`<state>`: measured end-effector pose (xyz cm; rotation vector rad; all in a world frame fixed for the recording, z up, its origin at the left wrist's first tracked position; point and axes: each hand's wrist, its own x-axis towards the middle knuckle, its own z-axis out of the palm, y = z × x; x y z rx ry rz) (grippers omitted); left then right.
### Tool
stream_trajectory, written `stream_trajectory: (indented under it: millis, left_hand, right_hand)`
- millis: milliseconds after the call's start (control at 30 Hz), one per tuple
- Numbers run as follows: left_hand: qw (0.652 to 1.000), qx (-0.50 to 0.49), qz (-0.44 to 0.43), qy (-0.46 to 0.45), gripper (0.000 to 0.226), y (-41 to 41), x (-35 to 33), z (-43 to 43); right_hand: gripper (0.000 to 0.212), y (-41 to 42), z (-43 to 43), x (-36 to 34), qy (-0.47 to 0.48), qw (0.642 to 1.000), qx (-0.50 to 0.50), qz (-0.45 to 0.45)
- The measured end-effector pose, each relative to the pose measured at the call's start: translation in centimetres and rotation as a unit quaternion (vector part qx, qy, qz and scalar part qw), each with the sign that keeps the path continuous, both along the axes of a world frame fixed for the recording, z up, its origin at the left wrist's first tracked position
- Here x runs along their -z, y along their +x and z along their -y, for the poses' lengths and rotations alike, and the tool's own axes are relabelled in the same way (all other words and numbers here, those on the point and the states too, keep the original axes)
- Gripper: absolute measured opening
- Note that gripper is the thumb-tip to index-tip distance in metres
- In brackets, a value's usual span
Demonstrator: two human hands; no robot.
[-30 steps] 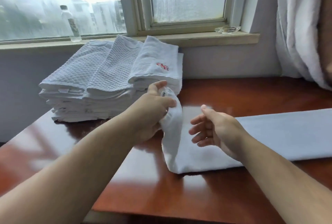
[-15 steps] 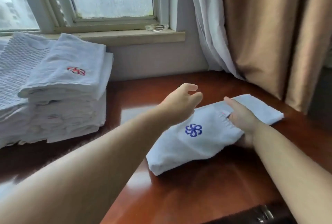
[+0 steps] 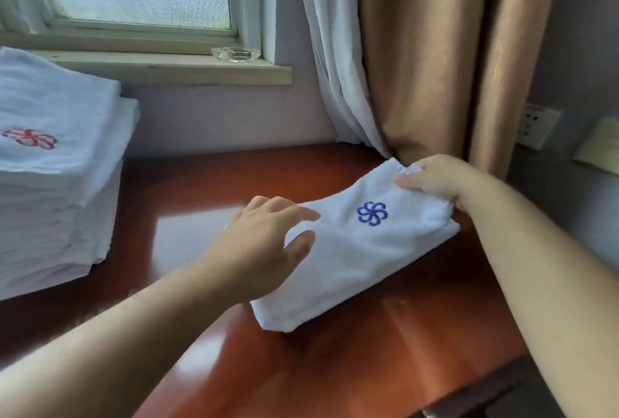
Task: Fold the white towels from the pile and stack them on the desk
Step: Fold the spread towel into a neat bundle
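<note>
A folded white towel (image 3: 351, 260) with a blue flower logo lies slanted on the red-brown wooden desk (image 3: 335, 367), near its right end. My left hand (image 3: 264, 243) rests with spread, relaxed fingers on the towel's left part. My right hand (image 3: 435, 176) grips the towel's far right end, thumb on top and fingers curled round the edge. At the left edge of the view stands a tall stack of folded white towels (image 3: 50, 183); the top one bears a red flower logo.
Beige and white curtains (image 3: 435, 65) hang right behind the towel and reach the desk. A glass dish (image 3: 236, 54) sits on the window sill. A wall socket (image 3: 536, 126) is at the right. The desk's front edge runs at lower right.
The long towel strip has been folded over into a short packet with the blue logo on top. My view has swung right. Both hands now lie on the packet's two ends.
</note>
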<state>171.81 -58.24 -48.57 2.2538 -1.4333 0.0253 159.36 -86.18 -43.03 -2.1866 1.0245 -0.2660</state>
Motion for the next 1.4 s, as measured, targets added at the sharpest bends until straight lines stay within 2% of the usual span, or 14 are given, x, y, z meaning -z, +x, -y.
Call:
stream_trajectory:
  millis: [100,167,300,433,633,767,800,867,933,967,1033,1100,1400]
  left_hand:
    - [0.999,0.025,0.02,0.044,0.042,-0.3,1.8,2.1]
    - [0.998,0.031,0.012,0.051,0.042,0.0,2.7,2.9]
    - [0.998,0.041,0.017,0.05,0.042,0.7,3.4,3.4]
    - [0.997,0.059,0.009,0.042,0.043,0.8,2.5,4.3]
    - [0.996,0.034,0.037,0.068,0.035,0.6,2.9,5.7]
    - [0.994,0.038,0.052,0.092,0.044,0.5,4.1,5.8]
    - [0.992,0.045,0.046,0.104,0.048,0.5,4.5,5.7]
    - [0.989,0.056,0.028,0.134,0.055,0.4,5.4,5.3]
    - [0.986,0.06,0.026,0.151,0.06,0.4,5.9,5.0]
    - [0.985,0.062,0.031,0.155,0.063,0.4,6.0,4.9]
    - [0.984,0.067,0.038,0.163,0.067,0.5,6.1,4.8]
    - [0.981,0.071,0.043,0.173,0.07,0.5,6.1,4.7]
    - [0.979,0.052,0.043,0.19,0.06,1.5,6.4,1.5]
  right_hand:
    - [0.027,0.2,2.3,2.0,-0.106,0.98,0.017,-0.167]
    - [0.035,0.3,3.3,3.9,-0.125,0.972,0.023,-0.2]
    - [0.036,-0.1,4.8,5.3,-0.156,0.972,0.031,-0.172]
    - [0.027,-0.6,6.6,4.7,-0.138,0.986,0.037,-0.085]
    - [0.025,0.0,7.9,5.8,-0.17,0.978,0.041,-0.117]
    - [0.024,0.5,7.4,7.0,-0.254,0.948,0.104,-0.16]
    - [0.025,0.6,7.0,7.1,-0.29,0.937,0.121,-0.149]
    - [0.024,1.0,6.1,7.7,-0.328,0.934,0.127,-0.062]
    - [0.024,1.6,4.7,8.4,-0.287,0.955,0.073,-0.004]
    - [0.031,1.9,4.0,9.0,-0.258,0.965,0.027,-0.034]
    - [0.06,2.0,3.0,10.5,-0.223,0.961,-0.047,-0.155]
    - [0.074,1.9,2.9,11.2,-0.232,0.949,-0.055,-0.208]
    - [0.07,1.4,0.0,10.8,-0.221,0.941,-0.034,-0.254]
